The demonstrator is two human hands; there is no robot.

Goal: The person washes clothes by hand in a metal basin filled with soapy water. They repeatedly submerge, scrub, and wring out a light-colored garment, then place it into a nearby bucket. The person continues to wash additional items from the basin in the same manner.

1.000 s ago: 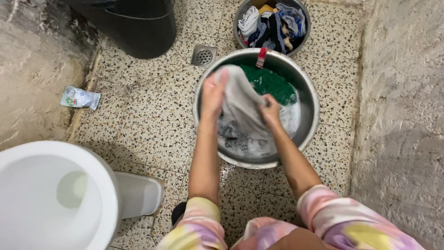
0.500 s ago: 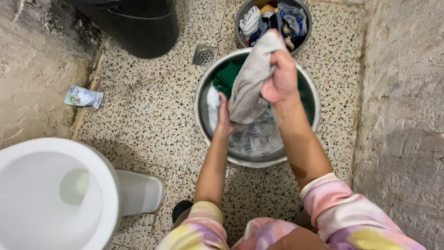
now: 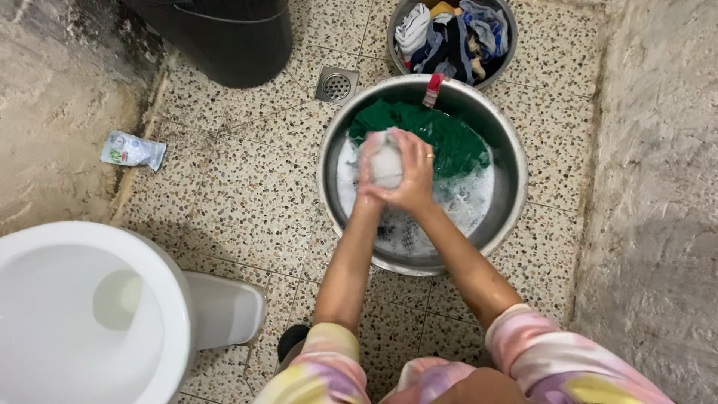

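A big metal basin (image 3: 516,187) stands on the speckled floor, holding soapy water and a green garment (image 3: 441,135). Over its middle, both my hands squeeze a bunched-up grey cloth (image 3: 386,161). My left hand (image 3: 368,183) presses it from the left. My right hand (image 3: 415,176), with a ring on one finger, wraps over it from the right. A red clip (image 3: 432,90) hangs on the basin's far rim.
A smaller metal basin (image 3: 396,37) full of mixed clothes sits behind the big one. A floor drain (image 3: 336,84) lies to its left. A dark bin (image 3: 224,37) stands top left, a plastic sachet (image 3: 132,150) by the left wall, a white toilet (image 3: 90,314) bottom left.
The grey cloth was spread out, then lifted high by my right hand. Now it is balled up and pressed between both hands low over the suds.
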